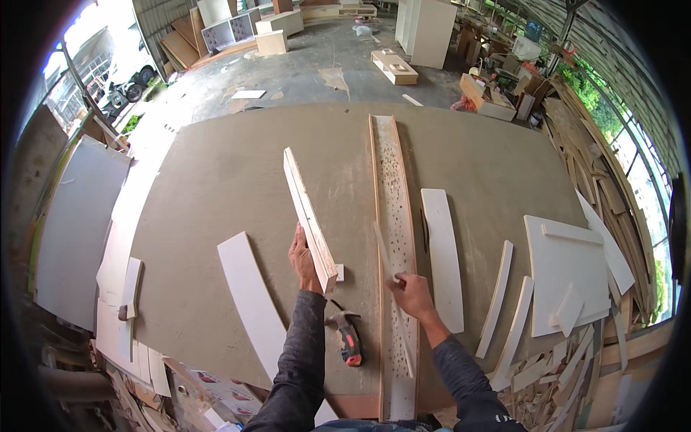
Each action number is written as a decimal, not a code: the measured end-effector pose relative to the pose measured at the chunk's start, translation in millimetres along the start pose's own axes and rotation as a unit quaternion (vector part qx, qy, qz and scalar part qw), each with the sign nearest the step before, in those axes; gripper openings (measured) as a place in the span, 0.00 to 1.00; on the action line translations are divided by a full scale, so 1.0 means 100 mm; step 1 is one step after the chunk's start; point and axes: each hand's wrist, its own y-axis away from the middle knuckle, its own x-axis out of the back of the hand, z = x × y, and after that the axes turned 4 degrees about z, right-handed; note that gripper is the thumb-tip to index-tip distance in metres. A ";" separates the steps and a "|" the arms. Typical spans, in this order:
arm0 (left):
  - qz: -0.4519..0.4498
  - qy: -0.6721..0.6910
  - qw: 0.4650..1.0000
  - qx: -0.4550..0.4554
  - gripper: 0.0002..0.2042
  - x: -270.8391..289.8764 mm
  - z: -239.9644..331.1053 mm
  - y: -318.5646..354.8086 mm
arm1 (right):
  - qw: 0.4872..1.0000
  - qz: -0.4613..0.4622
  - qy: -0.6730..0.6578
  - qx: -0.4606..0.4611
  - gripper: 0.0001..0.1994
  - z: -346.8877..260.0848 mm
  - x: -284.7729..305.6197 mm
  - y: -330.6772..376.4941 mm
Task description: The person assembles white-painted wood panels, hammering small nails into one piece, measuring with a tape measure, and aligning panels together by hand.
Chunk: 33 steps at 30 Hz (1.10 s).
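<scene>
From the head camera, the left hand (302, 253) has its fingers wrapped around the near end of a long wooden board (309, 216), white-faced with a raw wood edge, and holds it on edge. The board's long axis runs away from the person and slightly to the left, its far end lifted over the worktable (216, 173).

Just right of that board, the right hand (412, 294) is closed on a thin pale strip (382, 252), pinched at its lower end. The strip slants up and leftward, over a long narrow perforated panel (394, 216) that lies lengthwise on the table, framed by two wood rails. The right hand is directly above this panel; the left hand is beside it, to the left.

Near the board's gripped end a small white block (339, 272) sits on the table, and below it lies a red-and-black power drill (348, 338), between the two forearms. Left of the board lies a curved white panel (252, 302); right of the perforated panel lie another white panel (443, 255), thin curved strips (497, 299) and a square white panel (565, 277).

The table is a broad grey-brown sheet. Around it is an open workshop with a concrete floor, white cabinets (428, 29) far behind and stacked offcuts (597, 173) on the right.
</scene>
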 end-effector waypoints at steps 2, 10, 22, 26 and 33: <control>-0.029 -0.016 0.999 0.014 0.11 -0.15 0.28 0.36 | 0.994 0.063 -0.093 0.017 0.19 -0.19 -0.03 0.16; -0.069 0.101 0.990 0.074 0.11 -0.65 0.59 1.68 | 0.960 0.056 -0.272 0.031 0.17 -0.54 0.63 1.16; -0.164 0.105 0.960 0.200 0.12 -0.99 -0.49 4.00 | 0.912 0.101 -0.395 0.047 0.14 0.55 2.07 3.26; -0.138 -0.179 0.972 0.065 0.19 -1.24 -0.97 5.23 | 0.854 0.071 -0.516 0.004 0.21 1.21 2.63 4.09; -0.248 -0.226 0.942 -0.025 0.25 -1.28 -1.78 6.35 | 0.738 0.142 -0.658 -0.052 0.25 1.95 3.14 5.08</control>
